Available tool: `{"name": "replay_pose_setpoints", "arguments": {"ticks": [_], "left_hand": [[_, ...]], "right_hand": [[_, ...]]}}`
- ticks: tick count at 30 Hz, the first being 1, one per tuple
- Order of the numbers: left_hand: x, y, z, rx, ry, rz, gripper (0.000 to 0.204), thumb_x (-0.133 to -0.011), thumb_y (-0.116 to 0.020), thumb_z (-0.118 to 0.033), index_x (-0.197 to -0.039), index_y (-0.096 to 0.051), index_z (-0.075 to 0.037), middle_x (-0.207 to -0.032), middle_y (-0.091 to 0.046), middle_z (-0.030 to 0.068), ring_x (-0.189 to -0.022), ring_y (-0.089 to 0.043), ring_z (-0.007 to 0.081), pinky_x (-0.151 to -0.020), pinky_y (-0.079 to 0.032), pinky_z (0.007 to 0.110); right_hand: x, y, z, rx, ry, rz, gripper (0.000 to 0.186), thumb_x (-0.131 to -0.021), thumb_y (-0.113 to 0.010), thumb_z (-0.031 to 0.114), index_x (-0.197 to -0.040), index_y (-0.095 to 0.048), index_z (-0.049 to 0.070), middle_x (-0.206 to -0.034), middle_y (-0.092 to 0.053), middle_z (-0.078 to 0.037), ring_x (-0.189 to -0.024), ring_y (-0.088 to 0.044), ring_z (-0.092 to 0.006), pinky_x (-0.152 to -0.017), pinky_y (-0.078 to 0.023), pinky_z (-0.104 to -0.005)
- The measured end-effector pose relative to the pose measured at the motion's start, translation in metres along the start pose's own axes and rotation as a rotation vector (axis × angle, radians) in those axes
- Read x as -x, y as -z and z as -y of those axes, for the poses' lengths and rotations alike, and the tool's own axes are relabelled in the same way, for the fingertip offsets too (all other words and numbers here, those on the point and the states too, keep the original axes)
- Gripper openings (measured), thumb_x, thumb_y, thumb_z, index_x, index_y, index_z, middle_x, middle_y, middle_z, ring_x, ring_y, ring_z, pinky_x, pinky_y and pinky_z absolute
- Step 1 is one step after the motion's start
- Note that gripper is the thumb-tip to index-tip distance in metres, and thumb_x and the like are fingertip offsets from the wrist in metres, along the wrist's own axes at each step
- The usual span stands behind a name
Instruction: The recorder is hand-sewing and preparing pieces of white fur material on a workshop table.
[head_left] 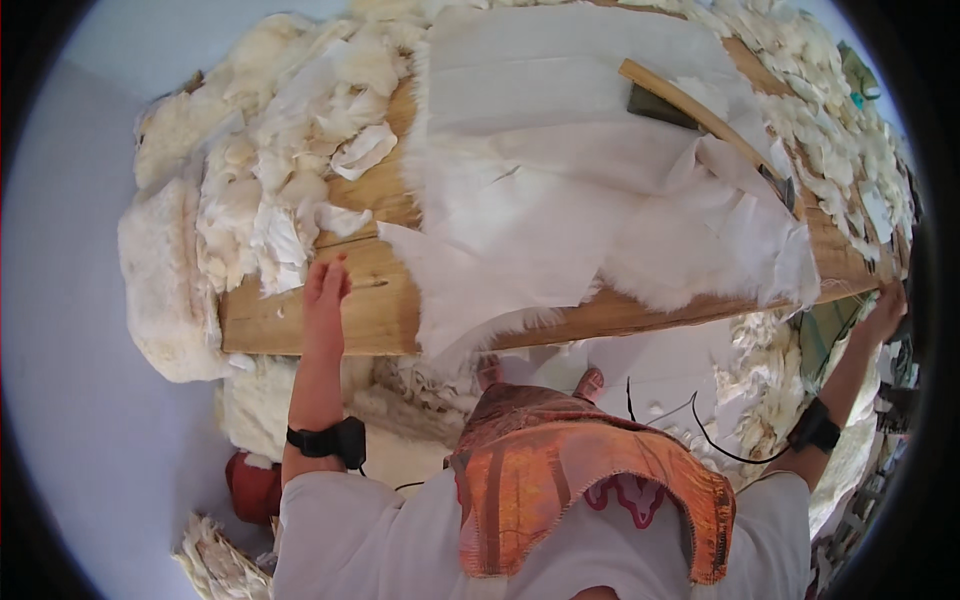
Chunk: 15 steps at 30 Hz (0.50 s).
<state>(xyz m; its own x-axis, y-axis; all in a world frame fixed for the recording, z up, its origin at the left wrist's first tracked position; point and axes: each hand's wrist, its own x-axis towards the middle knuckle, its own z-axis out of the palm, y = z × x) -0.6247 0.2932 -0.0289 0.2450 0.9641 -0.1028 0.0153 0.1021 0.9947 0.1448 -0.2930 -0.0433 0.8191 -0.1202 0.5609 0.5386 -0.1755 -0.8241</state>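
Observation:
A large white fur pelt [520, 220] lies skin side up across the wooden table [365, 300], its fringe of hair showing along the edges. Just left of its lower left corner, my left hand [328, 282] is over the bare wood with its fingers loosely extended and nothing visible in them. Far to the right, my right hand [884, 310] is at the table's right corner; its fingers are small and partly hidden, so their grip is unclear. On the pelt rest a long wooden strip [700, 112] and a dark flat rectangular piece [660, 106].
Cream fur scraps [290, 160] are heaped on the table's left end, beside a thick fur bundle [160, 280]. More scraps [830, 150] cover the right side. Fur lies on the floor under the table, with a red object [252, 488] at the lower left.

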Motion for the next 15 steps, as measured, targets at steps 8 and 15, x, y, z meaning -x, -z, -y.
{"name": "replay_pose_setpoints", "arguments": {"ticks": [8,15], "left_hand": [[-0.089,-0.039,0.03,-0.875,-0.812,0.662,0.027,-0.089,-0.07,-0.012,-0.116,-0.073,-0.015,-0.114,-0.062,0.0082,-0.113,-0.057,0.0317,-0.1,-0.042,0.044],[-0.114,-0.042,0.053,-0.845,-0.809,0.87,0.018,-0.091,-0.071,-0.018,-0.108,-0.07,-0.014,-0.118,-0.059,0.007,-0.119,-0.052,0.0298,-0.104,-0.037,0.044]], "right_hand": [[0.407,-0.303,0.322,-0.039,-0.287,1.281,0.021,-0.096,-0.069,0.01,-0.116,-0.07,0.008,-0.104,-0.071,-0.005,-0.083,-0.067,-0.0167,-0.075,-0.058,-0.034],[0.516,-0.367,0.355,0.346,0.085,1.35,0.021,-0.093,-0.067,0.03,-0.09,-0.068,0.008,-0.089,-0.07,-0.009,-0.085,-0.068,-0.0307,-0.074,-0.052,-0.0436]]}}
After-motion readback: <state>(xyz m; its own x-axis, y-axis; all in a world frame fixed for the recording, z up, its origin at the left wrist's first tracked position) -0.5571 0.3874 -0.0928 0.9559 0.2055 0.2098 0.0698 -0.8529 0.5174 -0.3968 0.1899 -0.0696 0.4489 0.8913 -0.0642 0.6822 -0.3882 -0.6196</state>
